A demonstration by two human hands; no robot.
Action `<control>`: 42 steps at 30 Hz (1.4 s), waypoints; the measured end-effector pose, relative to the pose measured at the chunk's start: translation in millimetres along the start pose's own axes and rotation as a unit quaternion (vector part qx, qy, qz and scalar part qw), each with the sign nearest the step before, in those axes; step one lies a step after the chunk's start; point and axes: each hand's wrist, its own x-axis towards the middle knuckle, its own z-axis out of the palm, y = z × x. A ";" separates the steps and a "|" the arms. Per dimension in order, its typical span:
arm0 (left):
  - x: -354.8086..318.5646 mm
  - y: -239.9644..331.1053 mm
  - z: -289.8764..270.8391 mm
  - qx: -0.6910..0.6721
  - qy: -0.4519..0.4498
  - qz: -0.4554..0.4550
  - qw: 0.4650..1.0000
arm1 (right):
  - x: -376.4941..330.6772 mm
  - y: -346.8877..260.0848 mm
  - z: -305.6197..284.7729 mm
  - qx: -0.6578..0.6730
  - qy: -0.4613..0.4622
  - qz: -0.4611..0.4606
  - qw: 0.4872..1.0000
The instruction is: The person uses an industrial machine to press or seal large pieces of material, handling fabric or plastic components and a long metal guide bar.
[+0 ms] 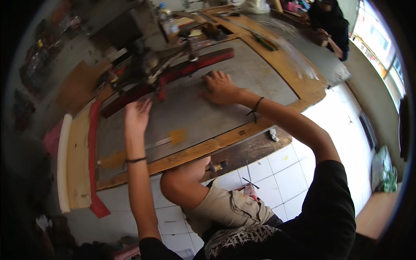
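Note:
A long red strip with dark edges (197,63) lies slantwise across the grey table plate (182,117), passing beneath a dark machine head (141,58) that looks like a sewing machine. My left hand (138,116) is at the strip's near side, left of the machine's foot area. Its palm faces up and its slightly blurred fingers are loosely bent, with nothing visible in them. My right hand (221,89) rests over the plate, just on the near side of the strip's right half. Its fingers are bent and apart, and I see nothing held. Whether either hand touches the strip is unclear.
A wooden border (216,141) frames the plate. Yellow tape pieces (177,137) stick to it. Another red strip (93,143) hangs over the left end beside a white roll (65,160). Green-handled pliers (265,42) and a bottle (168,19) lie behind. Another person (328,26) sits far right.

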 end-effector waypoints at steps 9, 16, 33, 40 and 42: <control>5.3 -13.1 9.1 0.054 -0.092 -0.025 0.994 | 30.6 17.5 29.0 0.023 0.066 -0.022 0.997; 3.2 -15.8 18.1 0.188 -0.068 -0.001 0.980 | 32.1 34.9 18.9 0.089 0.019 -0.030 0.995; -139.3 54.9 6.2 -0.273 -0.429 0.056 0.859 | -63.7 14.3 -91.3 0.714 0.009 -0.129 0.688; -147.6 31.4 10.5 -0.221 -0.507 0.070 0.830 | -74.2 -66.9 -60.4 0.890 -0.074 -0.213 0.396; -150.8 25.2 25.2 -0.211 -0.466 0.060 0.857 | -73.5 -76.3 -56.9 0.900 -0.089 -0.219 0.367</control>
